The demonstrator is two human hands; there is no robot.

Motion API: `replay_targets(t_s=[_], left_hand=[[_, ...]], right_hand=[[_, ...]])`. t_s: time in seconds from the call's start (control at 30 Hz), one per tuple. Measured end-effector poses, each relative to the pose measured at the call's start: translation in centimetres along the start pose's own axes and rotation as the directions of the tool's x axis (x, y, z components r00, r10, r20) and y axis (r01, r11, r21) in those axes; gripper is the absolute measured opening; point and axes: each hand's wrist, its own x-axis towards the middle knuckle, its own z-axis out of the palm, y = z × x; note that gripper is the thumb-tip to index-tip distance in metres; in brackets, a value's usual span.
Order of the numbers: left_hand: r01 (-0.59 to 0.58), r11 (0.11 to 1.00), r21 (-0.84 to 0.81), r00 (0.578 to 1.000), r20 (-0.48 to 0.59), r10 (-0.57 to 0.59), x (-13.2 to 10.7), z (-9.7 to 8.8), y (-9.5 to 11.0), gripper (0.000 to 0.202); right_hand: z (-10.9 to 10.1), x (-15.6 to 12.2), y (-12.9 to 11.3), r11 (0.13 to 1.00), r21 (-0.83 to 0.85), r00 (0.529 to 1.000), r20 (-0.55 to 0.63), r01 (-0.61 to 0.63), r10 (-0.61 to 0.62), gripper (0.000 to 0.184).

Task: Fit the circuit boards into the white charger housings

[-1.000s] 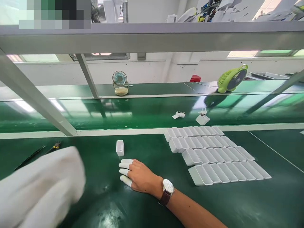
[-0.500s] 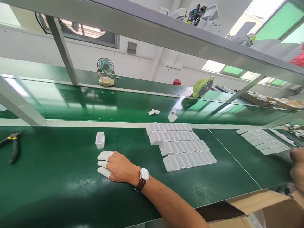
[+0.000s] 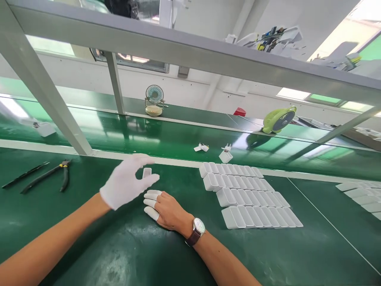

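A small white open-topped plastic box (image 3: 147,172) stands on the green tabletop. From the left, my left hand (image 3: 123,182) in a white glove comes up to it, thumb and fingers apart on either side. The glove hides part of the box, and I cannot tell whether it touches. Just below, my right hand (image 3: 169,210) lies palm down on the table, holding nothing. White finger cots cover several of its fingertips, and a watch (image 3: 199,225) is on that wrist. To the right, similar white boxes (image 3: 238,182) stand side by side in several rows.
Pliers (image 3: 64,174) and a thin dark tool (image 3: 25,174) lie at the left. White parts with pins (image 3: 226,154) rest on the glossy green strip behind the table's pale edge (image 3: 175,161). A frame post (image 3: 59,103) rises at left. Two fans (image 3: 154,95) stand farther back.
My left hand has come into view from the left and reached the single box. The view has turned left, bringing more tools in. My right hand stays on the table.
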Motion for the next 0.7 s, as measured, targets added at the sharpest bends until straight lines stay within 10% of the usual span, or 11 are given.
replay_targets(t_s=[0.23, 0.53, 0.7], left_hand=[[0.164, 0.949, -0.268, 0.965, 0.245, -0.098, 1.4, 5.8, -5.6, 0.089], [0.177, 0.945, -0.275, 0.951, 0.296, -0.092, 0.6, 7.9, -6.6, 0.083], [0.202, 0.937, -0.284, 0.933, 0.348, -0.095, 0.9, 7.5, -6.7, 0.083]], right_hand=[[-1.8, 0.7, 3.4, 0.896, 0.066, 0.841, -0.322, -0.438, 0.435, 0.037], [-5.1, 6.8, 14.9, 0.418, 0.159, 0.277, -0.536, -0.894, 0.797, 0.044], [-5.1, 9.5, 18.9, 0.180, 0.194, 0.053, -0.526, -0.964, 0.849, 0.036]])
